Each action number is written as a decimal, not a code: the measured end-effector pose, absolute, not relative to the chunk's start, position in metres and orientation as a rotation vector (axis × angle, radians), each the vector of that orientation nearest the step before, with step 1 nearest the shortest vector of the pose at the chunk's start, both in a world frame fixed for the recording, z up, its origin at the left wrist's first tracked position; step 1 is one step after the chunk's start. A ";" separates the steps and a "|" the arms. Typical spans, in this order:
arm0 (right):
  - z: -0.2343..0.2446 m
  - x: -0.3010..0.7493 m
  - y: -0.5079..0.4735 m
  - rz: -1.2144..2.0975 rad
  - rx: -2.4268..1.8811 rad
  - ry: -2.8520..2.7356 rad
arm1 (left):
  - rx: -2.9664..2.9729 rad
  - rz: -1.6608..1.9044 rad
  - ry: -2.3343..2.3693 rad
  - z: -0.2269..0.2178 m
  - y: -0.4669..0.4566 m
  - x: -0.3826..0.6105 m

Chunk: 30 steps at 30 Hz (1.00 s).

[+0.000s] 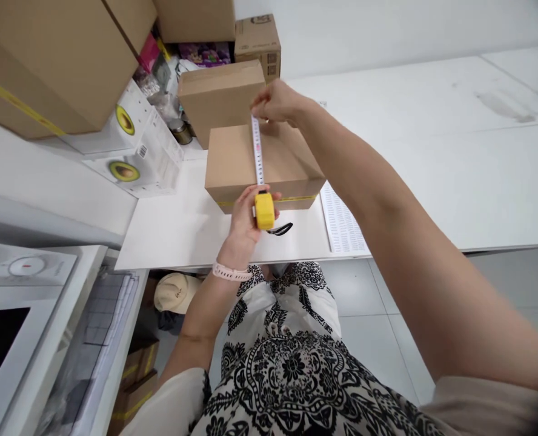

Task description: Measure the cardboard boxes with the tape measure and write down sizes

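Note:
A closed brown cardboard box (232,163) sits on the white table (432,181) in front of me. My left hand (245,215) grips a yellow tape measure case (264,212) at the box's near edge. The white tape blade (257,148) runs across the box top to its far edge. There my right hand (275,103) pinches the blade's end. A black wrist strap (282,229) hangs from the case onto the table.
A second brown box (219,91) stands just behind the first. White avocado-printed boxes (132,145) and large cartons (55,60) crowd the left. A printed sheet (342,221) lies right of the box. A white machine (23,290) stands at the lower left.

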State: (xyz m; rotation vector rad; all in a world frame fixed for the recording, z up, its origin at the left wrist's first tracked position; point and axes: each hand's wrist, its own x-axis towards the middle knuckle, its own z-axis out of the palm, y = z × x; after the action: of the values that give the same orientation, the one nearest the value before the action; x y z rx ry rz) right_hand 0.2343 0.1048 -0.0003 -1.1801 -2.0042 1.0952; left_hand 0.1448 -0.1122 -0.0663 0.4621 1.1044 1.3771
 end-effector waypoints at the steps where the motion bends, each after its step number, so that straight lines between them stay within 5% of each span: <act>1: 0.008 0.246 0.091 1.032 -1.131 -1.972 | 0.496 1.396 1.107 -0.064 -0.119 0.140; 5: 0.008 0.313 0.016 0.734 -0.925 -1.812 | 0.666 1.521 1.187 -0.057 -0.154 0.110; 8: -0.044 0.363 -0.039 0.615 -1.144 -1.520 | 0.709 1.683 1.337 -0.065 -0.172 0.080; 15: -0.171 0.369 -0.094 1.158 -1.360 -1.342 | 0.550 1.631 1.565 -0.117 -0.150 0.035; 20: -0.143 0.348 -0.094 1.219 -1.181 -1.513 | 0.641 1.529 1.462 -0.115 -0.139 0.040; 30: -0.066 0.381 -0.083 0.697 -1.356 -1.554 | 0.867 1.596 1.241 -0.038 -0.152 0.051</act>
State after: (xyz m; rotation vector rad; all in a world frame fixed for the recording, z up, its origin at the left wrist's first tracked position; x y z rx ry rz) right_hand 0.3813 -0.0830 -0.0657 -1.3557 -1.5539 0.6968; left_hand 0.0508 -0.1524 -0.0381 0.8666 1.2415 1.5961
